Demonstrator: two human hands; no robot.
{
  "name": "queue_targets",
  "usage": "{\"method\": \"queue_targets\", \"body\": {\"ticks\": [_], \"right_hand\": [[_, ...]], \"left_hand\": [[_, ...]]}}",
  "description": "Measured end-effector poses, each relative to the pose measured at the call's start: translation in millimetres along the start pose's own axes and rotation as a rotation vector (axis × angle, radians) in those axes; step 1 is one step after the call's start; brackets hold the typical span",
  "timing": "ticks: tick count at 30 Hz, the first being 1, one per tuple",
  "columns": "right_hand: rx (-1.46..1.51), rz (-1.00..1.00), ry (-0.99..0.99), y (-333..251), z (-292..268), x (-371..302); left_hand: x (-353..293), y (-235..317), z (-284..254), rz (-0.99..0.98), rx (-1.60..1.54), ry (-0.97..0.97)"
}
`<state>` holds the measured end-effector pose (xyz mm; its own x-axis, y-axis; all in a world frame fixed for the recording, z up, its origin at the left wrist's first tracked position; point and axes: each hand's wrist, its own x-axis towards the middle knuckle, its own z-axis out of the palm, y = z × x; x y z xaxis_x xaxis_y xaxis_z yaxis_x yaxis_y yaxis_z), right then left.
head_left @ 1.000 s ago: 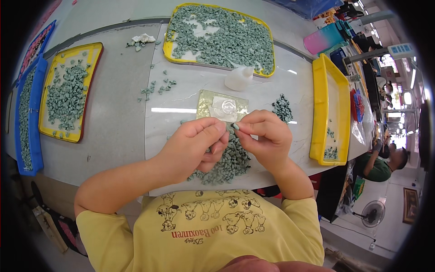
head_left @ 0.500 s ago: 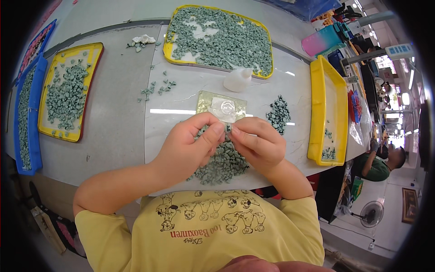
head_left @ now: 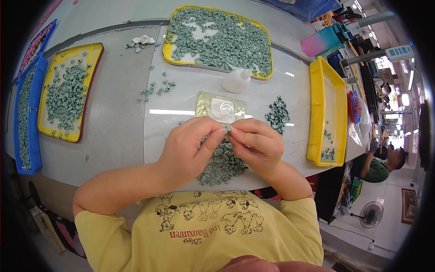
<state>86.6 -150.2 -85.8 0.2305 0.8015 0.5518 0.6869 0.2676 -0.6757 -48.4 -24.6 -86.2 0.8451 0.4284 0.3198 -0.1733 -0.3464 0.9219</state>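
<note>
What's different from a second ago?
The right hand has shifted left toward the left hand, and their fingertips now meet around a small green piece, earlier pinched by the right. I see nothing let go. The white bottle and yellow bin stayed put.

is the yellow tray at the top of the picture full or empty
Mostly full: green pieces cover most of the yellow tray, though white patches show through in its left half.
</note>
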Motion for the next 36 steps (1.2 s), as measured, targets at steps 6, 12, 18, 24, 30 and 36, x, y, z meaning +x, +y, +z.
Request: {"method": "queue_targets", "body": {"ticks": [6, 12, 18, 24, 30, 36], "right_hand": [[-0.079, 0.217, -0.035, 15.9, -39.3, 9.9], [-0.501, 0.524, -0.029, 39.2, -90.0, 1.3], [-0.608, 0.567, -0.300, 40.5, -93.2, -6.3], [-0.671, 0.639, -0.343, 41.5, -81.0, -8.1], [-0.382, 0.565, -0.202, 29.2, -59.4, 3.9], [-0.342, 0.451, -0.153, 40.9, -43.6, -3.5]], "left_hand": [[5.8, 8.6, 2.7, -0.321, -0.034, -0.205], [10.3, 15.3, 5.1, -0.607, -0.272, -0.406], [23.0, 10.5, 1.4, -1.047, -0.791, -0.215], [25.3, 6.6, -3.7, -1.073, -0.921, -0.094], [25.0, 2.1, -2.1, -0.996, -0.910, -0.101], [24.0, 0.3, -1.6, -1.009, -1.001, -0.106]]}}
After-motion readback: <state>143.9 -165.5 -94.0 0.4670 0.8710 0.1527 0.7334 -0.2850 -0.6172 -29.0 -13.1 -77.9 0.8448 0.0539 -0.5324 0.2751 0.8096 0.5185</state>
